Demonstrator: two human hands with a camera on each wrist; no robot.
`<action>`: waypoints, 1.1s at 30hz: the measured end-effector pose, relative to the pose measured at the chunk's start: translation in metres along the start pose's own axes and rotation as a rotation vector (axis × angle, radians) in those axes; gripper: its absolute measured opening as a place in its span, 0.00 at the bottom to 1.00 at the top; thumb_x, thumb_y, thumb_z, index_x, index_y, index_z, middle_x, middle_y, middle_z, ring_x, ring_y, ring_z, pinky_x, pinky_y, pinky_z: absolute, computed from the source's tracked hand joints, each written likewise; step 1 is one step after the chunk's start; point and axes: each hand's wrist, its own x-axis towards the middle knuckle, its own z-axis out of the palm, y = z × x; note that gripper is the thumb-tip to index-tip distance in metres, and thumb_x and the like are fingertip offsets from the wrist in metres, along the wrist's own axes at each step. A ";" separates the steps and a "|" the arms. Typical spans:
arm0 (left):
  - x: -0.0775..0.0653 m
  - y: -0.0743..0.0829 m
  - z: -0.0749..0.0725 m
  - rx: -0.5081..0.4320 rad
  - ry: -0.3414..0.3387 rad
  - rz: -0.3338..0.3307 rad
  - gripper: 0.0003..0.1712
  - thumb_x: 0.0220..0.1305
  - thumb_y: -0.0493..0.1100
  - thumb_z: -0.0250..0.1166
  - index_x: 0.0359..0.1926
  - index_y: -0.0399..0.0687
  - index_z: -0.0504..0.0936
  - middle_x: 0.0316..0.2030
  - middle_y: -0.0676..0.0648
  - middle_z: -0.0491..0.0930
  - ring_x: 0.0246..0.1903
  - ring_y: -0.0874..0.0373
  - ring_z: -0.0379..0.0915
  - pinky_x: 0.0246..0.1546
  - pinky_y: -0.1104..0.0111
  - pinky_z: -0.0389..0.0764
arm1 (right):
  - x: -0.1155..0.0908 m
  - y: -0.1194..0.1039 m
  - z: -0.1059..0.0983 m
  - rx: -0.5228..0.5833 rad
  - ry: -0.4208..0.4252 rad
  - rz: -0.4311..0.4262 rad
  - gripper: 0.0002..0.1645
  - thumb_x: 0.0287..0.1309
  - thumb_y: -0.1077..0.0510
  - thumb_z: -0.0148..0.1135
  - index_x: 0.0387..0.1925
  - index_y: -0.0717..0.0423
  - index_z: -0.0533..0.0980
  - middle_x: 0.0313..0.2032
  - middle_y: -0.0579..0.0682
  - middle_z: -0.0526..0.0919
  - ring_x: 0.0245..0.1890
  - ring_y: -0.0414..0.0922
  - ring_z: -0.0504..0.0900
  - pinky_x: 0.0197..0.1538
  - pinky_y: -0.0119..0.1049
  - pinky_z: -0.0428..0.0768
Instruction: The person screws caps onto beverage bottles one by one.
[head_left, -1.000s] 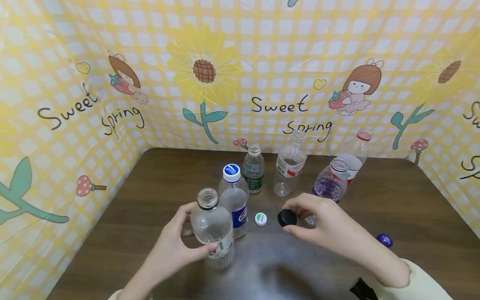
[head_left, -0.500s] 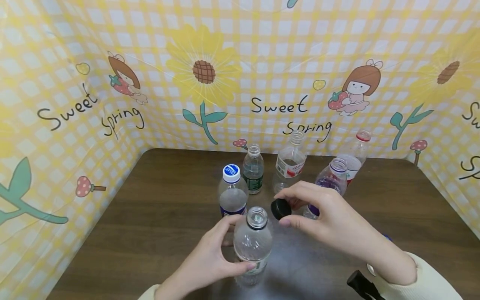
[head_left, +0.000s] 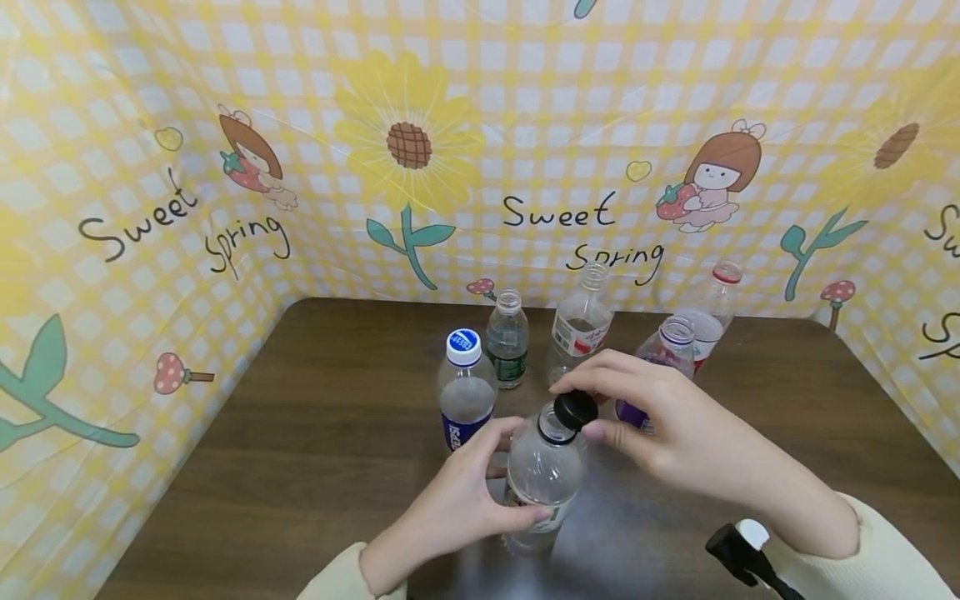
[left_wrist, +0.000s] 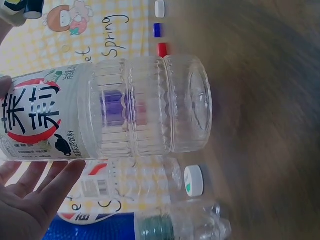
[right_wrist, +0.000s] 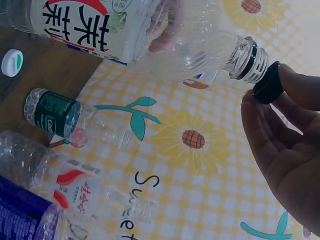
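My left hand (head_left: 465, 500) grips a clear plastic bottle (head_left: 547, 475) round its pale label, which carries black characters and red arcs in the left wrist view. Between thumb and fingers my right hand (head_left: 660, 417) pinches a black screw cap (head_left: 576, 410). The cap sits tilted at the rim of the bottle's open mouth (right_wrist: 257, 65), covering part of it. A dark ring circles the bottle's neck below the thread. Whether the bottle's base touches the table cannot be told.
Behind stand a capped blue-label bottle (head_left: 467, 400), a small green-label bottle (head_left: 508, 342), a red-label bottle (head_left: 581, 329), a purple-label bottle (head_left: 675, 346) and a red-ringed bottle (head_left: 716, 308). A white-and-green cap (left_wrist: 194, 181) and a red cap (left_wrist: 162, 50) lie on the table (head_left: 247, 467).
My left hand has carried the bottle rightward, away from the blue-label bottle. The black cap in my right hand has gone from apart to the bottle's mouth.
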 end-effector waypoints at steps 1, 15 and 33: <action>0.001 0.000 0.001 -0.005 -0.001 0.000 0.44 0.44 0.44 0.77 0.62 0.51 0.65 0.53 0.49 0.73 0.52 0.56 0.74 0.49 0.72 0.81 | 0.000 0.001 0.000 -0.003 -0.002 -0.008 0.24 0.52 0.67 0.66 0.51 0.47 0.77 0.47 0.39 0.80 0.45 0.31 0.77 0.43 0.27 0.77; 0.011 -0.003 0.011 -0.012 -0.021 -0.046 0.44 0.45 0.45 0.77 0.62 0.49 0.65 0.55 0.48 0.71 0.56 0.54 0.69 0.49 0.72 0.81 | 0.002 0.009 -0.001 -0.004 -0.088 -0.019 0.26 0.54 0.69 0.63 0.53 0.47 0.76 0.49 0.40 0.80 0.46 0.34 0.78 0.44 0.31 0.80; 0.015 -0.006 0.012 0.018 -0.019 -0.048 0.45 0.45 0.46 0.77 0.63 0.48 0.65 0.55 0.50 0.71 0.55 0.56 0.69 0.50 0.75 0.80 | 0.003 0.014 -0.002 -0.033 -0.161 0.001 0.27 0.54 0.70 0.63 0.55 0.50 0.77 0.51 0.42 0.79 0.48 0.37 0.79 0.44 0.32 0.80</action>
